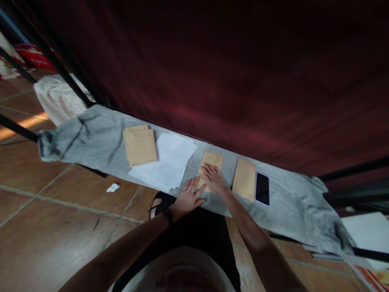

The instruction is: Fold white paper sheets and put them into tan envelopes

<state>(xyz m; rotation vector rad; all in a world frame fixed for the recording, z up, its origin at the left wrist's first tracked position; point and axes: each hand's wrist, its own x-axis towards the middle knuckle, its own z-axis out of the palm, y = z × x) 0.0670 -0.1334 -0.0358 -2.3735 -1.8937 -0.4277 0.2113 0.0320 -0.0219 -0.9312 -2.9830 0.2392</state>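
A brown envelope [212, 161] lies on a grey cloth [97, 138] spread over a narrow surface. My right hand [213, 178] lies flat on the envelope's lower half, fingers stretched out. My left hand [189, 197] rests flat on the cloth at the envelope's lower left corner, fingers spread and touching its edge. Neither hand grips anything.
A stack of brown envelopes [139, 144] and several white sheets [168, 161] lie to the left. Another brown envelope [244, 178] and a black phone [262, 189] lie to the right. A dark red curtain [231, 73] hangs behind. Tiled floor [60, 219] with a paper scrap [113, 187] lies below.
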